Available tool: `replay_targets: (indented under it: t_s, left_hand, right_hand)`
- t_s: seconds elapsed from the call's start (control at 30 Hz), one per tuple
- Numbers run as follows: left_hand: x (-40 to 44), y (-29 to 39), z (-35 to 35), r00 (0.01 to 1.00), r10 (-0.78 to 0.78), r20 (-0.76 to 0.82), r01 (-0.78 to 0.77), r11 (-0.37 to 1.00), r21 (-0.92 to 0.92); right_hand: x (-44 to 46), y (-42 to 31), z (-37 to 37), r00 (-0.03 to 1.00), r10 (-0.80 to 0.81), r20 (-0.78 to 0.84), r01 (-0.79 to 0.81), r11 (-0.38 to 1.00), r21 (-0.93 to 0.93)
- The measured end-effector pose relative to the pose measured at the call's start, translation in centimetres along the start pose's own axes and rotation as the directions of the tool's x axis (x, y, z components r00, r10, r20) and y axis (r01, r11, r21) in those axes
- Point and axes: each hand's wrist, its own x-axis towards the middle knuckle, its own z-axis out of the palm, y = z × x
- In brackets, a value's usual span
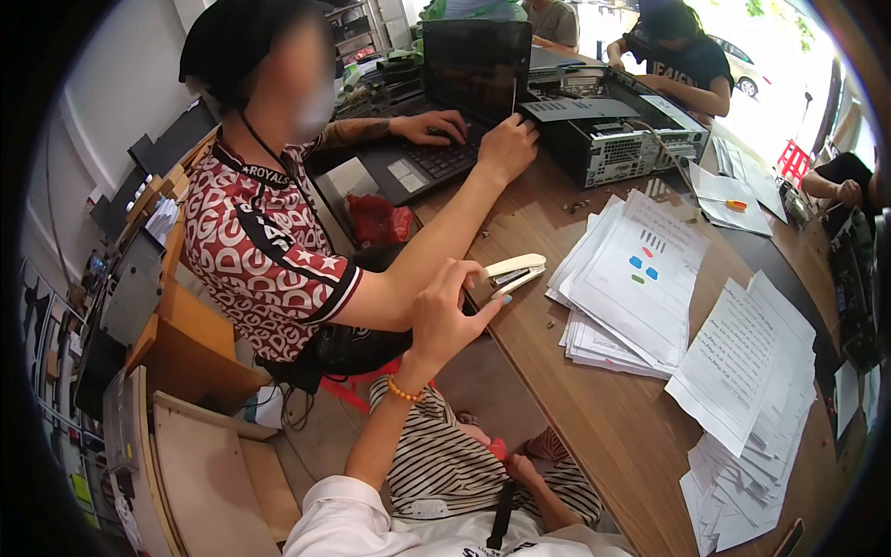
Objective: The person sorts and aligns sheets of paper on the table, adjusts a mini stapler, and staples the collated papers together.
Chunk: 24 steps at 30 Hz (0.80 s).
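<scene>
My left hand (448, 311), with an orange bead bracelet at the wrist, is at the table's near edge. Its thumb and fingers are around the front end of a cream stapler (520, 271) at the edge of the wooden table. Down by my lap, over striped trousers (436, 464), my right hand (526, 471) is curled. A small red thing (498, 449) shows beside it; whether the fingers hold anything is hidden.
Paper stacks (640, 278) and loose written sheets (742, 362) lie on the table (575, 408). A person in a patterned shirt (269, 251) works at a laptop (436, 148) on the left. An opened computer case (622, 130) and a screwdriver (735, 203) are farther back.
</scene>
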Motion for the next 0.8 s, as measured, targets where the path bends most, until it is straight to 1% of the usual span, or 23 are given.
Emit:
replay_targets:
  t_s: [0.1, 0.23, 0.3, 0.4, 0.53, 0.63, 0.7, 0.8]
  left_hand:
    - [-0.3, -1.1, 0.6, 0.999, 0.037, -0.039, -0.039, 0.999, -0.029]
    - [-0.6, -1.1, 0.7, 1.0, 0.011, -0.021, -0.012, 1.0, -0.021]
    - [-0.9, -1.6, 1.3, 0.999, 0.03, -0.024, -0.03, 1.0, -0.005]
    - [-1.0, -1.6, 1.4, 0.997, 0.035, -0.07, -0.035, 0.999, 0.002]
    - [-1.0, -1.4, 1.3, 0.999, 0.011, -0.035, -0.011, 1.0, 0.004]
    - [-1.5, -1.8, 2.0, 0.996, 0.017, -0.083, -0.018, 1.0, -0.019]
    - [-1.0, -1.0, 1.2, 0.995, -0.001, -0.098, 0.001, 1.0, -0.006]
    - [-0.6, -0.3, 0.4, 0.995, -0.007, -0.096, 0.01, 0.999, 0.035]
  right_hand:
    - [0.1, -0.3, -0.3, 1.0, 0.016, 0.013, -0.016, 1.0, -0.02]
    - [0.4, 0.0, -0.3, 0.999, 0.027, 0.036, -0.027, 1.0, 0.006]
    - [0.8, 0.5, -0.4, 0.995, 0.065, 0.079, -0.061, 0.997, -0.041]
    - [0.8, 0.6, -0.4, 0.995, 0.079, 0.061, -0.077, 0.996, -0.033]
    - [0.8, 1.0, -0.1, 0.997, 0.063, 0.033, -0.062, 0.998, -0.021]
    - [1.8, 2.2, 0.1, 0.999, 0.036, 0.005, -0.036, 0.999, -0.011]
    - [1.0, 1.5, 0.0, 0.999, 0.038, 0.013, -0.038, 0.998, -0.045]
    - [0.7, 0.9, -0.4, 0.999, 0.039, 0.038, -0.038, 0.999, -0.024]
